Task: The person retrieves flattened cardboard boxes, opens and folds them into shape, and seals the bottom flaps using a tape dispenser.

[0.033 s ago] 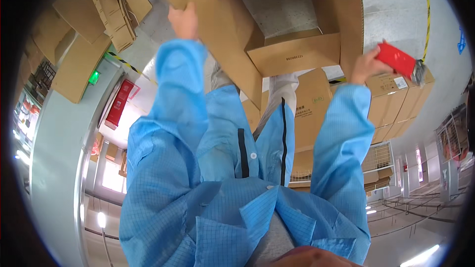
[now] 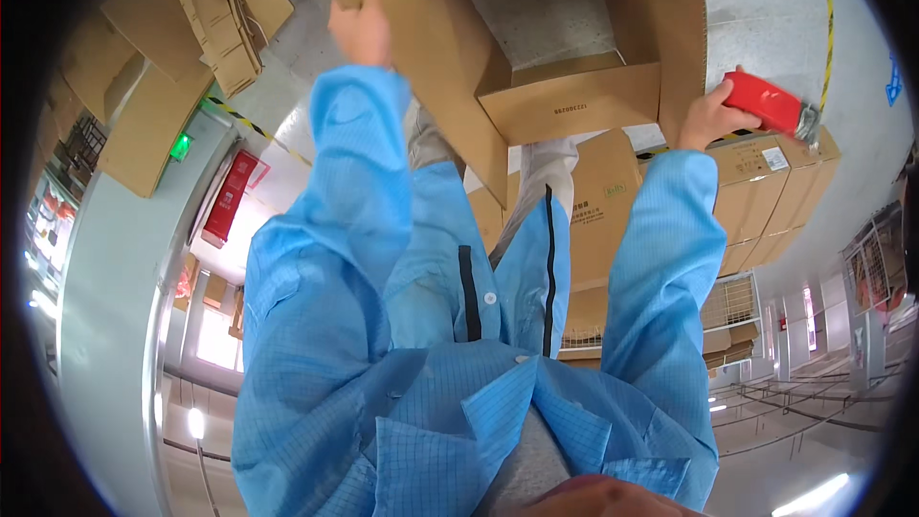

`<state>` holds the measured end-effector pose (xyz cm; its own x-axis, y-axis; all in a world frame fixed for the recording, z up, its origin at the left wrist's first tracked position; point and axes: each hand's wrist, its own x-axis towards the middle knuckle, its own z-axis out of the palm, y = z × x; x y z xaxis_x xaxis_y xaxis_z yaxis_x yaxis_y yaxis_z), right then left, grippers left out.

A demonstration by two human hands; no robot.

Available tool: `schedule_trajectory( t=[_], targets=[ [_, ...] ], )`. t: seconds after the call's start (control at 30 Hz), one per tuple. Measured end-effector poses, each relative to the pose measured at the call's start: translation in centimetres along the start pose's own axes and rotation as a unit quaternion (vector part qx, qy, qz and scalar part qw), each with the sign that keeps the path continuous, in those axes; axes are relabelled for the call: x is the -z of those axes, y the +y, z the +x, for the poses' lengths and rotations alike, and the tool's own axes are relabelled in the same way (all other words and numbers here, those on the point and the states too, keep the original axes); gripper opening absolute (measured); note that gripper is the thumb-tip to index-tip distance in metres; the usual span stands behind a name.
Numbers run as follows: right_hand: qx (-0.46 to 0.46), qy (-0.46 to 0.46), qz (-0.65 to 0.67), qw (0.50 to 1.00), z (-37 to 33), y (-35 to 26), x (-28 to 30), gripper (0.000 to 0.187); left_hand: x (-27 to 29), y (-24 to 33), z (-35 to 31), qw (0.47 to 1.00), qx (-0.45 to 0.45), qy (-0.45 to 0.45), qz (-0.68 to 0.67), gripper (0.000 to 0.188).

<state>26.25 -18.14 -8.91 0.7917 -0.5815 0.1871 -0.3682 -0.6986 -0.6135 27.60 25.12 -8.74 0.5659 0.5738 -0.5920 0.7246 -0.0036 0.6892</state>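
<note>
A large brown cardboard box (image 2: 574, 101) with its flaps spread stands in front of me, and grey floor shows through its open middle. At its left side my left hand (image 2: 362, 33) is closed on the edge of a long flap (image 2: 421, 48), fingers partly hidden behind the cardboard. My right hand (image 2: 713, 118) is off the box's right side, wrapped round a red tool that looks like a packing-tape dispenser (image 2: 764, 101). The tool's far end is grey and shiny, too blurred to make out fully.
Flattened cardboard (image 2: 158, 134) leans and lies at the far left, beside a pale column (image 2: 120, 268). Closed cartons (image 2: 751, 191) stand to the right, another carton (image 2: 603, 206) near my legs. Yellow-black tape (image 2: 827, 29) marks the floor. A wire cage (image 2: 732, 306) is at the right.
My left hand has shifted slightly right, and the flap has moved with it. My right hand has turned a little, and the red tape dispenser sits slightly lower and further left.
</note>
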Motion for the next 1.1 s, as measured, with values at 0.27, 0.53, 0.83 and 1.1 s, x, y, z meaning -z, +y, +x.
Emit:
schedule_trajectory(
  t=[0.27, 0.53, 0.83, 1.1],
  targets=[
    [-0.110, -0.155, 0.102, 0.977, -6.9, -1.3, -2.2, 0.074, -8.8, 1.3, -1.7, 0.981, -0.172, 0.089, 0.020, 0.055],
    [-0.116, -0.248, 0.093, 0.957, -15.2, -1.8, -8.9, 0.059, -14.8, -3.2, 2.3, 0.939, -0.248, -0.094, 0.220, 0.111],
    [-0.058, -0.399, 0.019, 0.915, -13.0, 1.4, -8.6, 0.044, -15.2, 4.3, 9.7, 0.811, -0.277, -0.107, 0.503, 0.113],
    [-0.135, -0.409, 0.111, 0.896, -12.8, 2.1, -8.5, 0.046, -15.1, 5.3, 10.0, 0.788, -0.261, -0.127, 0.543, 0.120]
  ],
)
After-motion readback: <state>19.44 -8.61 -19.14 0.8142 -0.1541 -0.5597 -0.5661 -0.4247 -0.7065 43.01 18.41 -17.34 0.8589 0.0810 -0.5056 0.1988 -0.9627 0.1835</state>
